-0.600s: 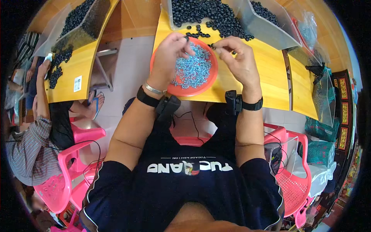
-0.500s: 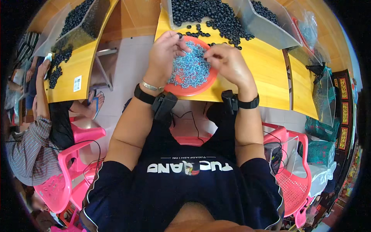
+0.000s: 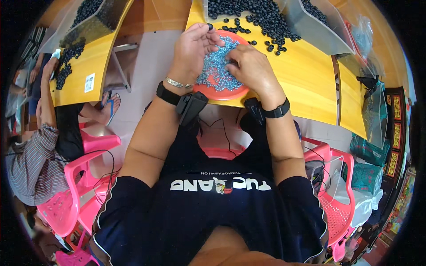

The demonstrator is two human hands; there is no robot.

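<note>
In front of me, a yellow wooden-looking table (image 3: 306,84) carries a round orange-red plate (image 3: 222,94), set close to its near edge. Beyond the plate sits a clear bin (image 3: 206,11), and loose black rings (image 3: 277,42) lie scattered on the yellow top, thickest to the right. A second clear bin (image 3: 313,31) stands beside those. Over to the left, another yellow table (image 3: 100,66) bears a white label (image 3: 89,83), a clear-walled bin (image 3: 95,26) and a straggling heap of black pieces (image 3: 66,62).
</note>
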